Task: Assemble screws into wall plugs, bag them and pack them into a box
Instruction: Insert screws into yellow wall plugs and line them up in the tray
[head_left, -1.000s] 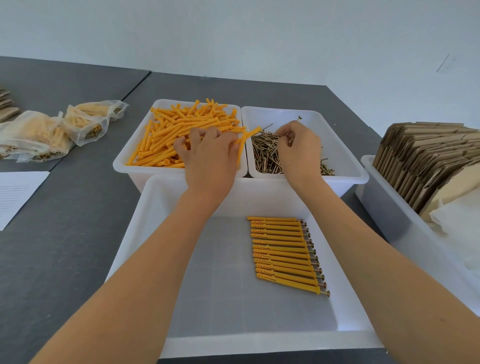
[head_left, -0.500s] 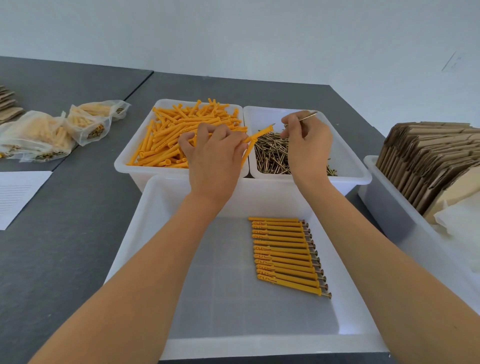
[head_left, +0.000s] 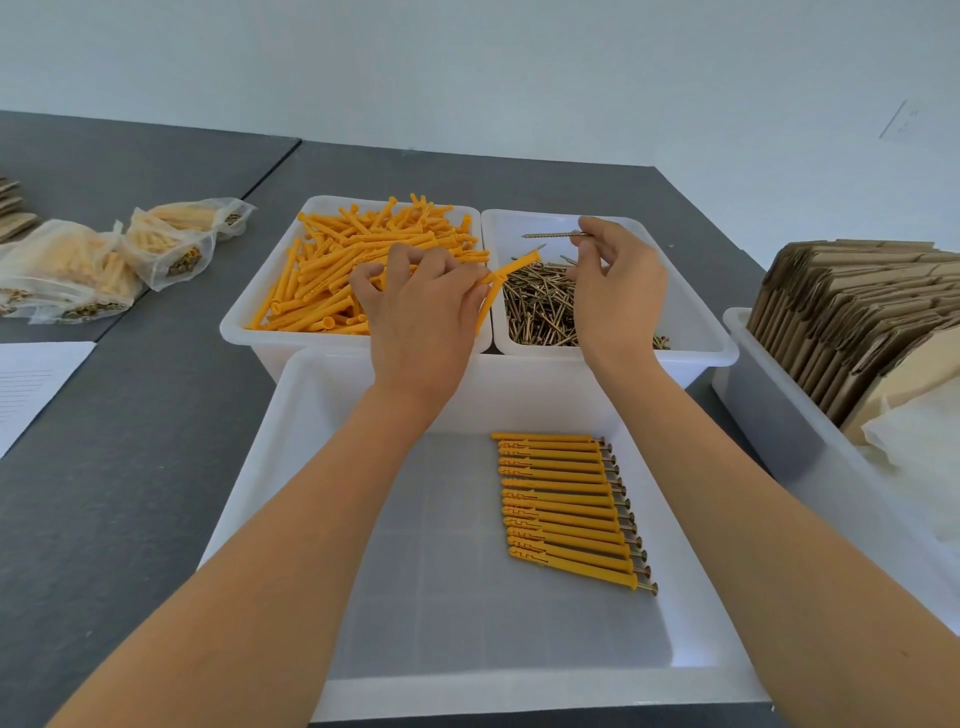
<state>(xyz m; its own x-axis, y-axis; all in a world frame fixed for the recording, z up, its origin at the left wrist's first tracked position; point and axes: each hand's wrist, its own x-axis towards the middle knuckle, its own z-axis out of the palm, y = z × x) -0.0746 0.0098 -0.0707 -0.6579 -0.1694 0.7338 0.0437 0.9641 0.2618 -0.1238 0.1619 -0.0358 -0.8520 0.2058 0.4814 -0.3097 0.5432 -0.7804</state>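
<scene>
left hand (head_left: 423, 317) holding plug (head_left: 511, 270), right hand (head_left: 615, 291) pinching screw (head_left: 550, 235)

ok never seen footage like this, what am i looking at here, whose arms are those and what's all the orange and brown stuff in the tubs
There is no machine here. The picture comes from a camera worn on a person's head, looking forward and down, so the two arms are that person's own.

The left hand holds orange wall plugs, taken from the tub of loose plugs. The right hand pinches a single screw above the tub of screws.

Nearest the person is a large white tray holding a neat row of finished plugs, each with a screw head showing at its end.

On the grey table, to the left, lie filled plastic bags and a sheet of paper. To the right, a bin holds flat cardboard boxes.
</scene>
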